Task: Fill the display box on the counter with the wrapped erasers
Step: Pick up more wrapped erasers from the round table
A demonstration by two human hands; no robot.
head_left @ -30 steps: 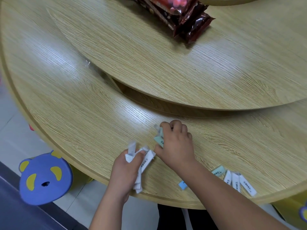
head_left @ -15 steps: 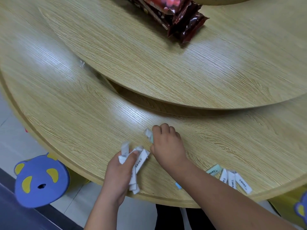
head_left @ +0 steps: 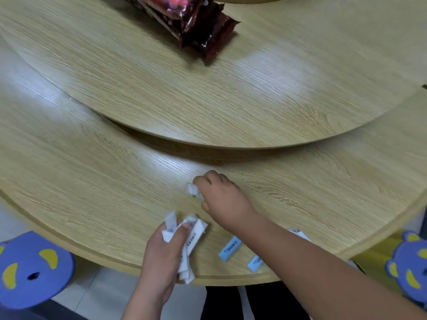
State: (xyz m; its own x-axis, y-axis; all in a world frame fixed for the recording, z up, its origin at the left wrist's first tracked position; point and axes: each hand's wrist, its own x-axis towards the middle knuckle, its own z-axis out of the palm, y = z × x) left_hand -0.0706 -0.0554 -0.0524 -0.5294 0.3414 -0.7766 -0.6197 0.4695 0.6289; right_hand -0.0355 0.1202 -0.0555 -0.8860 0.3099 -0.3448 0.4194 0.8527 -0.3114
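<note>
Right hand (head_left: 223, 199) is knuckles up on the tabletop with its fingers curled under, pinching one white wrapped eraser (head_left: 191, 189) at the fingertips. The eraser pokes out left of the knuckles and is blurred, so I can't tell if it touches the wood. Left hand (head_left: 161, 252) is just nearer the camera, at the front edge of the table, gripping a bundle of wrapped erasers (head_left: 194, 235). The thumb presses across the top, and white wrappers fan out above the fingers and hang below the palm. One shows printed text, unreadable, and the count in the bundle is unclear. The two hands are close but not touching. Loose on the table right of the left hand is a light-blue eraser (head_left: 230, 248) lying flat at a slant. A second light-blue eraser (head_left: 255, 263) lies just beside it, partly under the right forearm (head_left: 312, 269). More white wrappers (head_left: 299, 234) peek out behind that forearm, mostly hidden. All of this sits on the outer ring of a round light-wood table (head_left: 92, 181). A raised wooden turntable (head_left: 254, 100) fills the middle, well apart from the hands. On its far side lie dark red snack packets (head_left: 201, 28), glossy and cut off by the frame top. Below the table edge a blue bear-face stool (head_left: 32, 269) stands on the floor at left. Another blue bear stool (head_left: 411, 266) stands at right, partly cut off.
</note>
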